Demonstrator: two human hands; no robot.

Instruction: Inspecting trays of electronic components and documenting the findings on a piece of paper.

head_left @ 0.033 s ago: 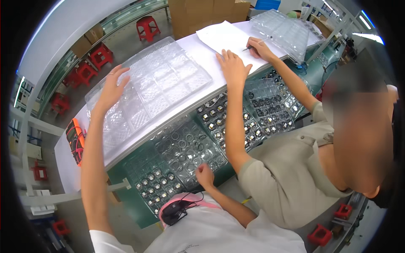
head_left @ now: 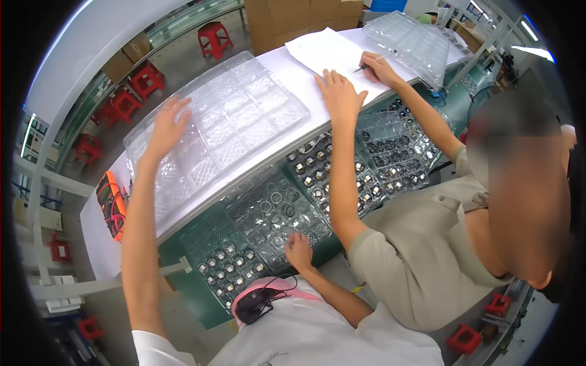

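My left hand (head_left: 167,129) is over the left part of the clear plastic blister trays (head_left: 253,116) on the white upper shelf, its fingers apart and holding nothing. It is slightly blurred. Lower down, my right hand (head_left: 299,252) is at the near edge of a clear tray of rings (head_left: 264,206). Those fingers are curled together, and whatever may be between them is hidden. To the left of that hand lies a tray of small lens-like parts (head_left: 231,268), set in rows on the green bench.
A co-worker's hand (head_left: 340,97) lies flat by a white sheet (head_left: 320,52); the other holds a pen (head_left: 361,68). An orange multimeter (head_left: 111,204) sits at the shelf's left end. More part-filled trays (head_left: 390,146) lie rightward. A pink-rimmed black object with a cable (head_left: 259,302) is against my shirt.
My left hand has shifted slightly and its fingers are a little more blurred. The co-worker's pen hand has turned a little. My right hand stays by the ring tray.
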